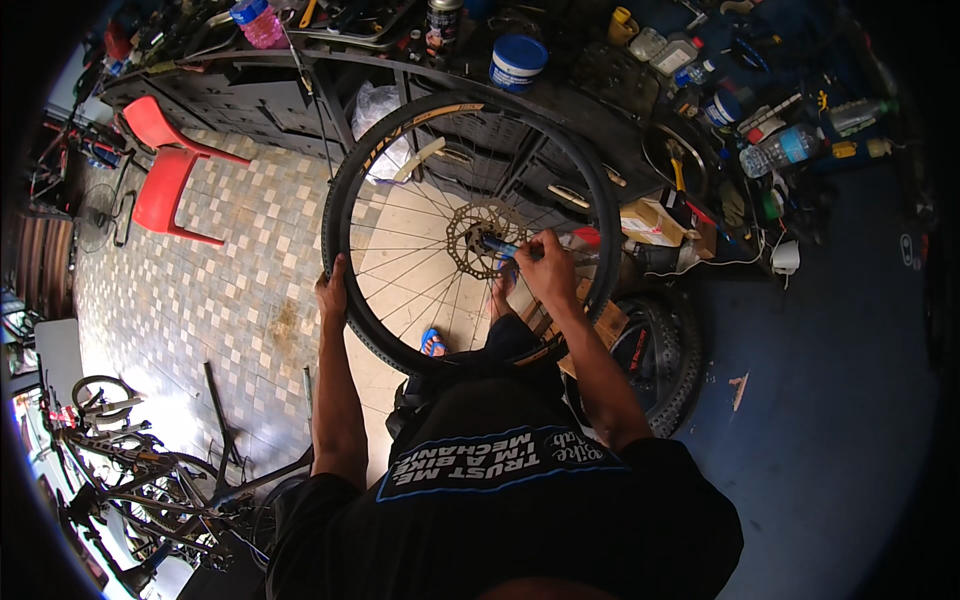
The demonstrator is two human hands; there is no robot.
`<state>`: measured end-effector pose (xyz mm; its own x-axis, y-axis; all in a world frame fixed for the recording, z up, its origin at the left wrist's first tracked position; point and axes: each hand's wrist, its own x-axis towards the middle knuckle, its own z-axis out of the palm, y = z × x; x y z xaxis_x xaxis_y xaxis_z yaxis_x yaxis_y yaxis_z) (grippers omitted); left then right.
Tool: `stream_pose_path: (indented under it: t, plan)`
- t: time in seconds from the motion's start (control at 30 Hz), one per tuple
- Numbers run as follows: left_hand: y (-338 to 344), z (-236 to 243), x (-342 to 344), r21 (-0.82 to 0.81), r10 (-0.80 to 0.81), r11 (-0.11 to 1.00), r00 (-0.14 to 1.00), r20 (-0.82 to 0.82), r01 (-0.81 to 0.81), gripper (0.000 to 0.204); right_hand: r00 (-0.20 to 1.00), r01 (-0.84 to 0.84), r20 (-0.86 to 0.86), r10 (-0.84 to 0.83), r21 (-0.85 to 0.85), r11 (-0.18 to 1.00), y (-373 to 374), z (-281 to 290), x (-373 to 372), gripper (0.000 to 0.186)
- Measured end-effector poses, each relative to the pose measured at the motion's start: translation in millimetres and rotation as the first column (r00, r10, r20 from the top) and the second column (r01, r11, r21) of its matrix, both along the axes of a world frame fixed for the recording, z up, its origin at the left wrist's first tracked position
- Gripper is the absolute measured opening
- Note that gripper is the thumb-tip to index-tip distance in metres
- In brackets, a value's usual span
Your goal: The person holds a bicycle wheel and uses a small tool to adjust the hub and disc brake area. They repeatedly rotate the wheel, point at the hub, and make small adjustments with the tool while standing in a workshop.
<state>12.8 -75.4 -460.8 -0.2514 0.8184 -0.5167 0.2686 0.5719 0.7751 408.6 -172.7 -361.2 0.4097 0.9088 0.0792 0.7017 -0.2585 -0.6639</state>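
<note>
A bicycle wheel (336, 215) with a black tyre stands in front of me, its near edge by my lap. A perforated disc brake rotor (459, 225) surrounds its hub. My left hand (332, 290) is closed around the tyre at the wheel's left side. My right hand (546, 268), over the spokes right of the hub, pinches a short dark rod-shaped thing (499, 246) with some blue on it. The rod's far end points at the hub centre; whether it touches or sits inside the hub I cannot tell.
A cluttered dark workbench (590, 105) curves behind the wheel, with a blue-lidded tub (518, 62) at its edge. Another tyre (680, 370) lies at my right. A red chair (168, 190) stands on the left, and bicycles (150, 490) stand at the lower left.
</note>
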Motion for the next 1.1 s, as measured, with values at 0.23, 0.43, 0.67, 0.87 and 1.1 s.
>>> stream_pose_path:
  t: [0.23, 0.43, 0.67, 0.87, 1.1]
  plan:
    - [0, 0, 0, 0.038, -0.015, 0.999, 0.999, -0.051, 0.016, 0.089, 0.999, -0.046, 0.005, 0.046, -0.014, 0.999, 3, 9, 5, 0.022]
    - [1, -10, -5, 0.078, -0.026, 0.997, 0.999, -0.048, 0.030, 0.086, 0.988, -0.113, 0.112, 0.109, 0.032, 0.993, 4, 8, 8, 0.024]
    - [-2, 6, 2, 0.025, 0.003, 1.000, 1.000, 0.001, -0.003, 0.087, 0.971, -0.108, 0.202, 0.129, -0.113, 0.988, 13, 33, 2, 0.026]
    - [-3, 11, 4, 0.028, 0.004, 1.000, 1.000, -0.014, -0.003, 0.085, 0.933, -0.191, 0.279, 0.228, -0.154, 0.969, 25, 43, 7, 0.025]
    - [-4, 10, 3, 0.030, 0.005, 1.000, 1.000, -0.004, -0.005, 0.087, 0.892, -0.244, 0.339, 0.299, -0.195, 0.950, 35, 48, 9, 0.023]
